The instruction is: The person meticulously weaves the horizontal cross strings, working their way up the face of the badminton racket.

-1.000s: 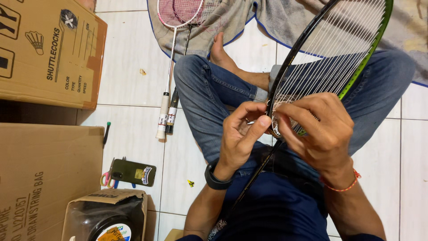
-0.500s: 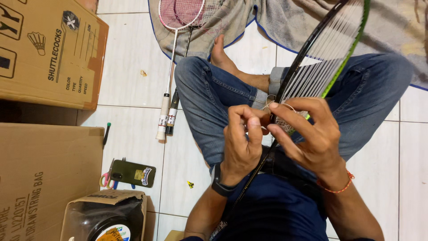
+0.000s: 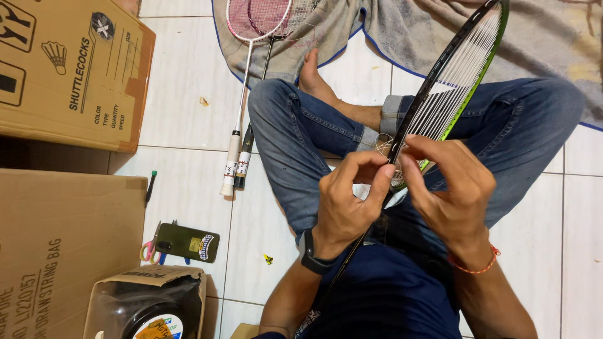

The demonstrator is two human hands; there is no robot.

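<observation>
A white tiled floor is shown, with cardboard boxes [image 3: 69, 69] alongside. A black-and-green badminton racket [image 3: 452, 81] is held across the lap; the frame's lower edge is pinched by the left hand [image 3: 348, 201] and right hand [image 3: 449, 194]. Stringing is judged under way; a fine string end must next be gripped beside the fingertips.

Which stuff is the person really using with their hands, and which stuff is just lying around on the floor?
In use:
- left hand and right hand, pinching at the frame
- black-and-green racket
- its white strings

Just lying about:
- pink racket
- cardboard boxes
- phone
- scissors
- grey cloth
</observation>
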